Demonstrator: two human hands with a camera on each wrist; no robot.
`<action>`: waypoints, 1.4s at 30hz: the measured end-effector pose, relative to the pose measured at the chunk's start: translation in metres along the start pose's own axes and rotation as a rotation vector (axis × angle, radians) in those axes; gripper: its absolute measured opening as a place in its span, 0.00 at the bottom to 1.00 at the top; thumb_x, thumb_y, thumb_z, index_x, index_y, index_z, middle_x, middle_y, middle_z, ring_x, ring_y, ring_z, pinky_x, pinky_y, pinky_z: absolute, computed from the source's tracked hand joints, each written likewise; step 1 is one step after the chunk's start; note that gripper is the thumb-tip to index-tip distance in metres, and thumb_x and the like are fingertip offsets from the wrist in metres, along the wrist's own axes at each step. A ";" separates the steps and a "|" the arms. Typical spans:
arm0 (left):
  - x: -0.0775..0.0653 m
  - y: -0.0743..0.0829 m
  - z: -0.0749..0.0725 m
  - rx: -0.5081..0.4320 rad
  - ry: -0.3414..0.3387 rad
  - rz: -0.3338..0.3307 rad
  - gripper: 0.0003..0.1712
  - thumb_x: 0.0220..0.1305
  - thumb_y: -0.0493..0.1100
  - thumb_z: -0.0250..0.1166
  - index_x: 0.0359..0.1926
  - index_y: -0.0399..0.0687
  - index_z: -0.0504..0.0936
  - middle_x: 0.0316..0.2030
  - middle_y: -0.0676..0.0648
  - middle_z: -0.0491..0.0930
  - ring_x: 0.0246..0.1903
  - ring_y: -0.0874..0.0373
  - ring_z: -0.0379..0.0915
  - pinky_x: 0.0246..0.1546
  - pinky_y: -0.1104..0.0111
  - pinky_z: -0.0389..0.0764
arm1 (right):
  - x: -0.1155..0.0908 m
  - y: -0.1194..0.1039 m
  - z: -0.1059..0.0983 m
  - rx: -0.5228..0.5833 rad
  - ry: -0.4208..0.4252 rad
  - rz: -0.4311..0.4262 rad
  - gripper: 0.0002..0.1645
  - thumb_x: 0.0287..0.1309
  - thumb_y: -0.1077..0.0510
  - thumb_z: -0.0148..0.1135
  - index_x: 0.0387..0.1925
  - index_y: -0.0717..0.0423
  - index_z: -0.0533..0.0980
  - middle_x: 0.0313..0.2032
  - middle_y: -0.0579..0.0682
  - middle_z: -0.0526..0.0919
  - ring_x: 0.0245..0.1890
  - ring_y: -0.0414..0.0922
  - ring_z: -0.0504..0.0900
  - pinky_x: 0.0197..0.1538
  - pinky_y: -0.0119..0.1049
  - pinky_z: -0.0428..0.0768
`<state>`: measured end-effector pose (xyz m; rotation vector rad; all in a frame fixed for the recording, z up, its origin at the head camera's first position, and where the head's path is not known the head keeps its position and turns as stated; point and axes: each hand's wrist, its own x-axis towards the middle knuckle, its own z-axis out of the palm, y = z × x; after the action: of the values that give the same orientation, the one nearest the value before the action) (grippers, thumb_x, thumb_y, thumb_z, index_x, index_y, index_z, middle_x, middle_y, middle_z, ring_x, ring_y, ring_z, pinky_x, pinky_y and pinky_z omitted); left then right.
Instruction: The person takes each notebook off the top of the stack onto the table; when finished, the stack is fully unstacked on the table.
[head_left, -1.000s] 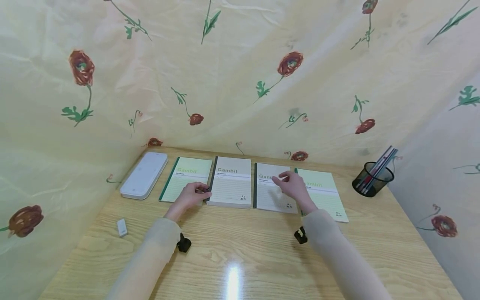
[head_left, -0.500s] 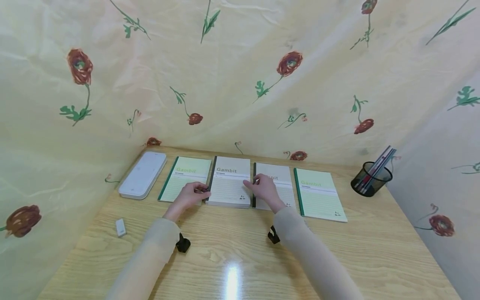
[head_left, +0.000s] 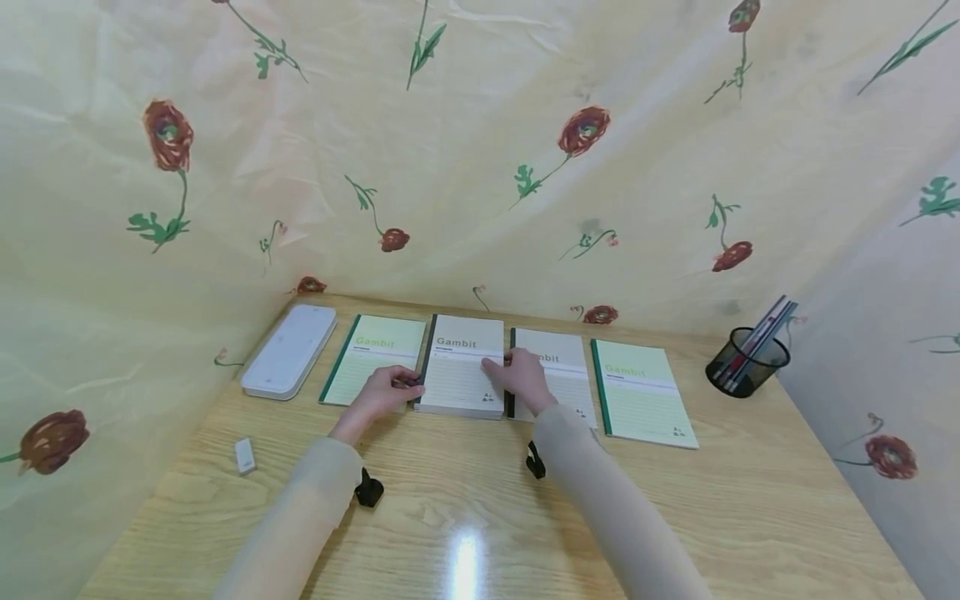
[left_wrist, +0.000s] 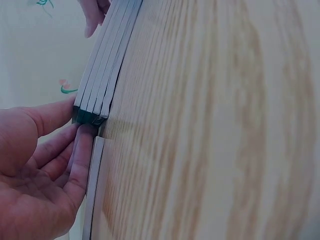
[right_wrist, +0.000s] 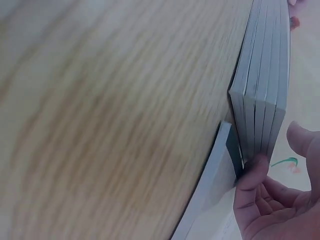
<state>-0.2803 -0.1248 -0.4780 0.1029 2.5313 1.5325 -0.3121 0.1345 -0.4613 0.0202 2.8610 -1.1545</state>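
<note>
A neat stack of several notebooks lies near the back of the table, a grey cover with a dark spine on top. At its left, my left hand grips the spine edge, thumb at the upper corner and fingers bent against the side, as the left wrist view shows. From the right, my right hand touches the stack's page edges with bent fingers; its thumb stands apart above the top cover. That hand partly covers a single grey notebook. The left hand overlaps a green-spined notebook.
Farther right lies another green-spined notebook, with a black mesh cup of pens beyond it. A white flat case is at the back left, and a small white eraser-like block in front of it. Flowered cloth hangs behind.
My right hand has moved left, from over the single grey notebook to the stack's right edge, uncovering the right green-spined notebook. The left hand has stayed at the stack's spine.
</note>
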 end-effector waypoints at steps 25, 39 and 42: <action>0.000 0.001 0.002 0.033 0.015 -0.027 0.21 0.67 0.44 0.67 0.56 0.37 0.80 0.48 0.42 0.81 0.47 0.49 0.74 0.50 0.57 0.74 | 0.009 -0.003 0.006 0.015 0.097 0.066 0.22 0.63 0.47 0.67 0.23 0.58 0.73 0.19 0.49 0.72 0.19 0.43 0.68 0.24 0.35 0.66; 0.001 -0.001 0.002 0.040 0.019 0.025 0.17 0.69 0.41 0.65 0.54 0.35 0.81 0.46 0.41 0.82 0.45 0.49 0.75 0.48 0.57 0.75 | 0.007 0.001 -0.001 -0.018 0.093 0.054 0.20 0.64 0.48 0.67 0.30 0.61 0.73 0.25 0.52 0.74 0.22 0.44 0.68 0.26 0.36 0.67; 0.000 -0.001 0.001 0.034 0.015 0.030 0.17 0.68 0.40 0.66 0.53 0.34 0.81 0.45 0.41 0.82 0.44 0.49 0.76 0.47 0.58 0.76 | 0.005 0.002 -0.007 -0.035 0.096 0.045 0.20 0.64 0.48 0.66 0.33 0.62 0.74 0.27 0.53 0.76 0.25 0.46 0.70 0.29 0.37 0.68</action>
<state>-0.2796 -0.1245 -0.4792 0.1351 2.5796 1.5066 -0.3173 0.1404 -0.4576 0.1414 2.9462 -1.1251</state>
